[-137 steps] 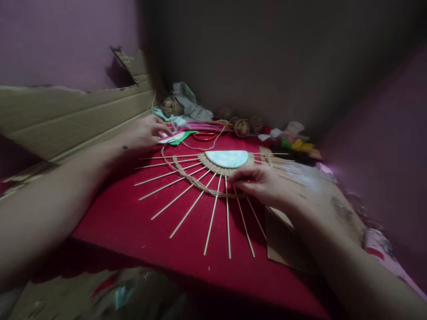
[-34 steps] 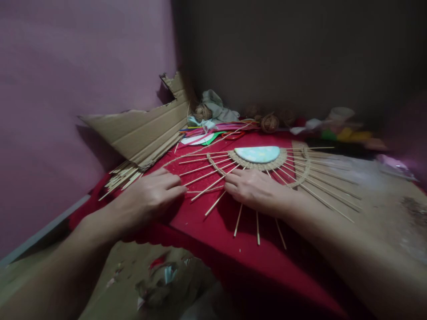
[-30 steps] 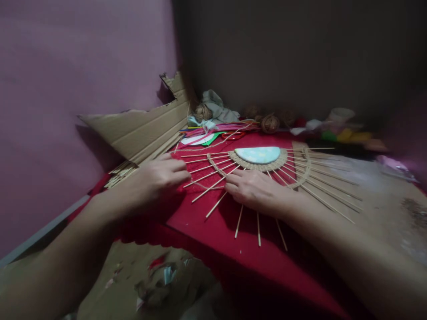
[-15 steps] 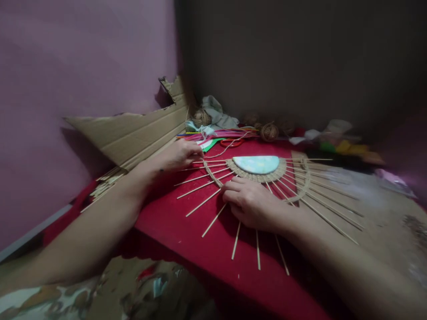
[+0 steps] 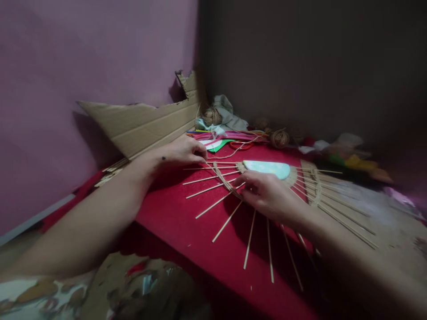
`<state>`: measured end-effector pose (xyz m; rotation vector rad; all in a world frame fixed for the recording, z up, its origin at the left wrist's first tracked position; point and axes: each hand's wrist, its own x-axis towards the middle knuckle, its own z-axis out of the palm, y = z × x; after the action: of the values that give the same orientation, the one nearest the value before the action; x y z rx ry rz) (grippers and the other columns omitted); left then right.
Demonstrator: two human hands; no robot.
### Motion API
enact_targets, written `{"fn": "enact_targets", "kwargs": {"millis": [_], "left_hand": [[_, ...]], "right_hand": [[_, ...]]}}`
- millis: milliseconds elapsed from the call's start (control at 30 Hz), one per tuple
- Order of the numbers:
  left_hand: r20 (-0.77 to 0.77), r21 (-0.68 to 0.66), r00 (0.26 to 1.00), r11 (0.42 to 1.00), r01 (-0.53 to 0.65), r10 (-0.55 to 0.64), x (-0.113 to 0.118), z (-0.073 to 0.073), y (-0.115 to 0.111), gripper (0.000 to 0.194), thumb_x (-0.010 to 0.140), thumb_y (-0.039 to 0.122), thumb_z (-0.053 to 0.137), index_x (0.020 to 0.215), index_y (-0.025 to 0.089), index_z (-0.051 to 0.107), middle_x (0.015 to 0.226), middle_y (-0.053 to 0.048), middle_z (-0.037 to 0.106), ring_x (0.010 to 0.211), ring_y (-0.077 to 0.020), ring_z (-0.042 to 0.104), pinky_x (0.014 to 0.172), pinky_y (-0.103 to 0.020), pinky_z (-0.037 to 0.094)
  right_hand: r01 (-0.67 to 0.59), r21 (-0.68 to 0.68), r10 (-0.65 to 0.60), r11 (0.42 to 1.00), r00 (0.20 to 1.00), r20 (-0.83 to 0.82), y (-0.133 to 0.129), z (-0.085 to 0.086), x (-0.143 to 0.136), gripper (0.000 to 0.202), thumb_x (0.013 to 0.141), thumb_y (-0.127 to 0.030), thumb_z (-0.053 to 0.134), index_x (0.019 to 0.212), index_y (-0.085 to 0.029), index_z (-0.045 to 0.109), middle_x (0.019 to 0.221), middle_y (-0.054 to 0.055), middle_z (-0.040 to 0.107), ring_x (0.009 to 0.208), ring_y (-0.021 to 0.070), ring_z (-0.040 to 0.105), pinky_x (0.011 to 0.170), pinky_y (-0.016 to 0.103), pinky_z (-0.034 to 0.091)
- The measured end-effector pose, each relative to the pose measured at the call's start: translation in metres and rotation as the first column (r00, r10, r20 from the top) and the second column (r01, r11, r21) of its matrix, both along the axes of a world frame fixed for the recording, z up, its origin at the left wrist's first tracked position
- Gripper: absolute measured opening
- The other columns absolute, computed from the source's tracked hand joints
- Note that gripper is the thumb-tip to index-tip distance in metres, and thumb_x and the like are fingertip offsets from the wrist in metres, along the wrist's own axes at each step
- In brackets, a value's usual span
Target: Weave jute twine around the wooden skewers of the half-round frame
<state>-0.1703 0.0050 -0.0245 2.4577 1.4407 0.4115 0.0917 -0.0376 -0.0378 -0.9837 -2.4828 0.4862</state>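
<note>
A fan-shaped piece of thin wooden sticks (image 5: 230, 222) lies on the red cloth, its sticks spreading from a half-round pale blue panel (image 5: 267, 168) edged with woven twine. A second band of twine (image 5: 316, 186) crosses the sticks farther out. At the left end of this outer band, my left hand (image 5: 191, 150) is closed in a pinch on a strand of twine (image 5: 215, 168), which runs toward my other hand. My right hand (image 5: 267, 193) bends over the middle sticks, fingers curled on the fan at the twine band. Its palm and forearm hide part of the sticks.
Folded cardboard (image 5: 147, 124) leans on the wall at left, near a bundle of sticks (image 5: 111, 171). Behind the fan are twine balls (image 5: 279, 138), colored strips (image 5: 233, 135) and red-handled scissors (image 5: 240, 145). A brown board (image 5: 353, 209) lies under the fan's right side.
The view has shifted, so everything sits farther right. My right hand has lifted and opened its curl slightly, and the twine between my hands shows more separated from the band.
</note>
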Motion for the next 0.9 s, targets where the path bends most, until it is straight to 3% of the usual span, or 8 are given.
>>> {"fn": "enact_targets", "kwargs": {"millis": [133,333,433,600,800,900], "left_hand": [[0.020,-0.035,1.000,0.999,0.020,-0.020,-0.001,0.002,0.000,0.020,0.077,0.031,0.057,0.078,0.015,0.070,0.065,-0.001,0.063,0.063,-0.0106,0.054,0.060,-0.022,0.038],[0.023,-0.070,1.000,0.998,0.009,-0.007,-0.007,0.003,0.002,0.023,0.075,0.034,0.057,0.077,0.014,0.068,0.066,0.000,0.062,0.063,-0.0111,0.054,0.057,-0.021,0.037],[0.025,-0.082,1.000,0.997,0.013,-0.011,-0.008,0.002,0.002,0.022,0.074,0.033,0.057,0.075,0.014,0.068,0.063,0.001,0.060,0.060,-0.0097,0.052,0.056,-0.020,0.036],[0.033,-0.177,0.996,0.980,0.089,-0.084,-0.010,0.004,0.003,0.019,0.074,0.031,0.058,0.071,0.015,0.067,0.060,0.001,0.060,0.057,-0.0090,0.052,0.053,-0.019,0.035],[0.165,-0.283,0.974,0.939,0.196,-0.154,-0.017,0.012,-0.003,0.017,0.073,0.031,0.063,0.069,0.015,0.067,0.060,0.000,0.064,0.059,-0.0109,0.057,0.056,-0.020,0.041],[0.145,-0.380,0.978,0.904,0.196,-0.151,-0.022,0.015,-0.006,0.016,0.071,0.032,0.067,0.069,0.017,0.070,0.062,-0.001,0.068,0.059,-0.0120,0.059,0.055,-0.020,0.042]], "right_hand": [[0.022,0.063,-0.033,0.998,0.986,0.164,0.007,0.010,-0.025,0.017,0.078,-0.011,0.056,0.085,-0.019,0.069,0.086,0.005,0.069,0.073,0.0150,0.059,0.067,0.028,0.043],[0.049,0.098,-0.065,0.994,0.982,0.176,0.014,-0.008,-0.049,0.017,0.078,-0.011,0.054,0.089,-0.016,0.066,0.088,0.007,0.067,0.078,0.0165,0.058,0.070,0.027,0.041],[-0.045,0.214,-0.018,0.976,0.959,0.283,0.014,-0.013,-0.047,0.016,0.083,-0.014,0.052,0.091,-0.017,0.065,0.096,0.008,0.064,0.080,0.0166,0.058,0.068,0.027,0.039],[-0.275,0.371,0.045,0.887,0.851,0.524,0.013,-0.008,-0.044,0.024,0.091,-0.011,0.040,0.093,-0.014,0.063,0.094,0.011,0.062,0.075,0.0174,0.058,0.061,0.028,0.035],[-0.294,0.426,-0.001,0.856,0.822,0.569,0.012,-0.007,-0.046,0.024,0.092,-0.009,0.037,0.093,-0.014,0.061,0.090,0.010,0.063,0.074,0.0187,0.059,0.058,0.029,0.035],[-0.296,0.441,0.001,0.847,0.831,0.557,0.013,-0.009,-0.043,0.022,0.092,-0.009,0.039,0.092,-0.015,0.060,0.092,0.010,0.063,0.075,0.0182,0.058,0.059,0.029,0.035]]}}
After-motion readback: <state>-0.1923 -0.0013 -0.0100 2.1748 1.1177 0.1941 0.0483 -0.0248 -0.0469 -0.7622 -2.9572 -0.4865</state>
